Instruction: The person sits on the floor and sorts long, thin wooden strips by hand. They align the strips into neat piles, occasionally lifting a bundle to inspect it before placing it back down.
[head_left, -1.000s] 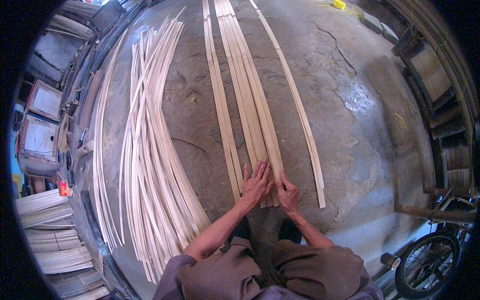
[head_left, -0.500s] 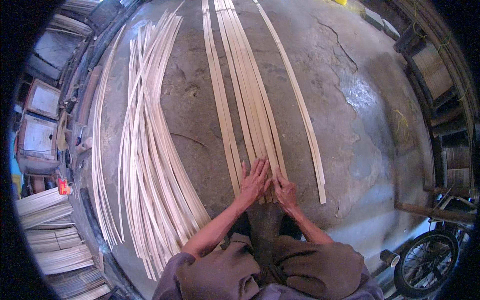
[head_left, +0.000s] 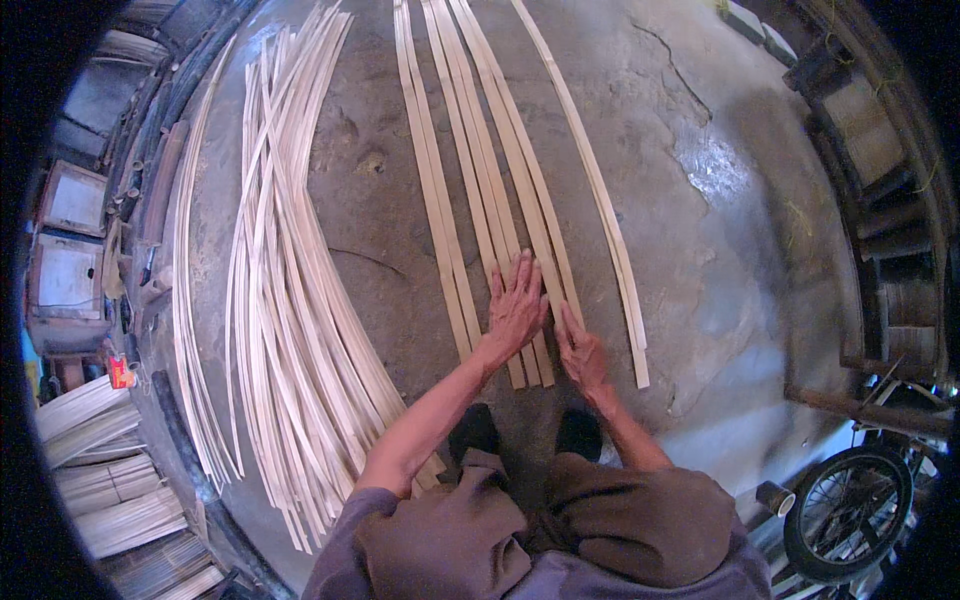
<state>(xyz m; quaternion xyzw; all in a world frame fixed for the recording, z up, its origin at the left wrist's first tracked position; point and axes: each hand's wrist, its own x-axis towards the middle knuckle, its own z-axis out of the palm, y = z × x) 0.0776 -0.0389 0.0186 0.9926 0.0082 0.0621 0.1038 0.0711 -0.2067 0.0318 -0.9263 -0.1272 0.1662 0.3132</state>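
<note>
Long, flat, pale bamboo strips lie lengthwise on the concrete floor before me. My left hand [head_left: 515, 310] rests flat, fingers stretched out, on the middle group of strips [head_left: 488, 205]; their near ends stick out below the palm. Just to the right, my right hand [head_left: 582, 358] has its fingers bent over the near end of a pair of strips [head_left: 528, 190], with a gap between that pair and the middle group. Another pair of strips [head_left: 432, 190] lies left of my left hand. Farther right, two overlapping strips [head_left: 612, 235] lie apart.
A large loose pile of strips [head_left: 290, 330] spreads at the left, partly under my left forearm, with thinner strips [head_left: 185, 270] beyond it. Tied bundles [head_left: 110, 480] are stacked at the left edge. A spoked wheel [head_left: 848, 515] and a short tube [head_left: 775, 498] stand at lower right.
Both hands have moved a little farther forward along the strips. The right-hand pair has come apart from the middle group, leaving a wider gap. The view has shifted slightly.
</note>
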